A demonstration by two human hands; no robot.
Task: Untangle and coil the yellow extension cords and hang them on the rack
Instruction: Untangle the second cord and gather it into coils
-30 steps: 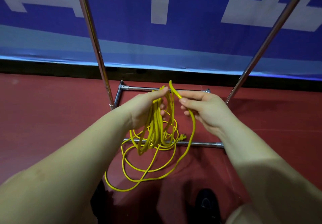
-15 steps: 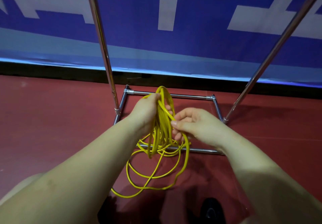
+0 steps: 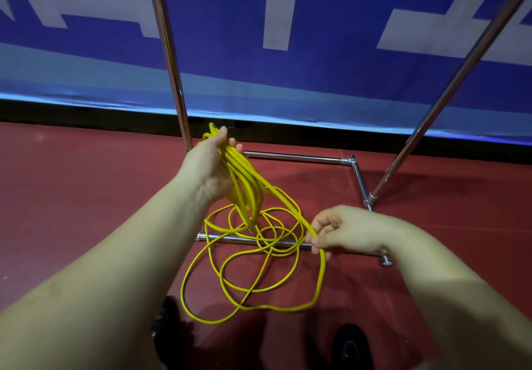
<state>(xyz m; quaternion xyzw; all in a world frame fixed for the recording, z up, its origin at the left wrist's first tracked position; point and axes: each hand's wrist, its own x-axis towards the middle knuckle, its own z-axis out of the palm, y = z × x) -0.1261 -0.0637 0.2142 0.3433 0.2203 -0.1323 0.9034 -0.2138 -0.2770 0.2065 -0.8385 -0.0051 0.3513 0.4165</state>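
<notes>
Coiling step, seen from above the person's forearms. The left hand (image 3: 211, 165) is closed around a bundle of gathered loops of the thin yellow extension cord (image 3: 244, 191), thumb and fingers wrapped over the top of the bundle, which hangs down from the palm. The right hand (image 3: 342, 233), lower and to the right, pinches a single strand of the same cord between thumb and fingertips; that strand runs taut from the bundle to the pinch. The uncoiled remainder lies in loose, overlapping rings on the dark red floor (image 3: 72, 197), draped across the near base bar of the chrome tubular rack (image 3: 290, 158), between its two slanting uprights. To do this step well, I judge that the right hand should slide along the strand, bring each new loop up to match those already held, and let twists fall out of the free end before the next loop is added; the crossings on the floor could snag on the base bar. No container is present; a yellow object at the top edge near the left upright cannot be identified.
</notes>
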